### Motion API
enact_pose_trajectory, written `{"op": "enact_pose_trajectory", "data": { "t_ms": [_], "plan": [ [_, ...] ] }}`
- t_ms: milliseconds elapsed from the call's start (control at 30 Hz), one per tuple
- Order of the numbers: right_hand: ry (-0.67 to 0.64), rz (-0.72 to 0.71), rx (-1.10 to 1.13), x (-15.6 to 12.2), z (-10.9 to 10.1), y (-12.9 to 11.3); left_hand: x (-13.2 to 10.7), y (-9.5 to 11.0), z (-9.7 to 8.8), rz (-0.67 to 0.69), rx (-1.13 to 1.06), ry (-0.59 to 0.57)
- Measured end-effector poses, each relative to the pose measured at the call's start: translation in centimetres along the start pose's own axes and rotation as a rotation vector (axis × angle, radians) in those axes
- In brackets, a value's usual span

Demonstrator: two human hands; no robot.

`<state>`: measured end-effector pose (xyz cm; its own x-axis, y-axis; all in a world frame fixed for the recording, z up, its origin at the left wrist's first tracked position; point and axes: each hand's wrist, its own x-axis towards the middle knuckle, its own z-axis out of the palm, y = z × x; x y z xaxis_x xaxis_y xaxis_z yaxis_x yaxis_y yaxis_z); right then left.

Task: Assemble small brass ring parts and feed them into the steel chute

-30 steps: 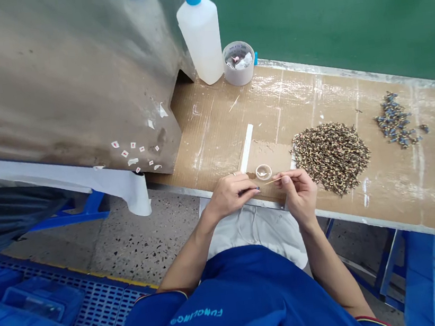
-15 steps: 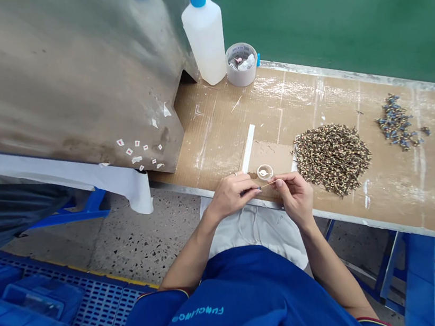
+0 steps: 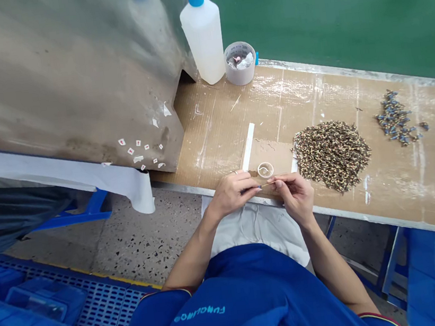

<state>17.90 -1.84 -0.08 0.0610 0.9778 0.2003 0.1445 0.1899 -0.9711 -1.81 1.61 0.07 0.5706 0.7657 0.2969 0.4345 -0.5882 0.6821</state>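
Note:
My left hand is closed, with thumb and forefinger pinching a tiny part with a bluish tip. In a pinch of its own, my right hand holds a thin wooden toothpick that points left and reaches the tiny part. Whether the two touch is too small to tell. Just beyond my fingers a small round clear dish with some white paste in it rests on a cardboard piece. Right of my right hand lies a big heap of small brass-and-dark parts.
Farther right is a smaller pile of blue-tipped parts. A blue-capped bottle and a tape roll holding scraps stand at the back. A large metal housing bounds the left side. Another toothpick lies on the cardboard-covered bench.
The white paste in the dish shows as a thin curved streak instead of a blob. Both hands keep nearly the same place and grip; the view has shifted slightly.

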Motion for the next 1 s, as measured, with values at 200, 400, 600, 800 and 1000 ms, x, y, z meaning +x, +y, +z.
{"op": "enact_pose_trajectory", "data": {
  "t_ms": [200, 400, 600, 800, 1000],
  "plan": [
    [-0.022, -0.065, 0.023, -0.03, -0.09, 0.02, -0.10, -0.23, 0.08, 0.015, -0.044, 0.006],
    [-0.029, -0.109, 0.034, 0.03, -0.08, 0.03, -0.12, -0.26, 0.09, 0.030, -0.060, 0.021],
    [-0.010, -0.119, 0.029, 0.13, -0.05, -0.10, -0.08, -0.23, 0.05, 0.042, -0.058, 0.043],
    [0.009, -0.103, 0.042, 0.03, 0.00, -0.02, -0.06, -0.16, -0.04, 0.018, -0.062, 0.044],
    [0.014, -0.095, 0.066, -0.13, 0.13, -0.08, -0.05, -0.18, 0.13, 0.029, -0.072, 0.104]
  ]
}}
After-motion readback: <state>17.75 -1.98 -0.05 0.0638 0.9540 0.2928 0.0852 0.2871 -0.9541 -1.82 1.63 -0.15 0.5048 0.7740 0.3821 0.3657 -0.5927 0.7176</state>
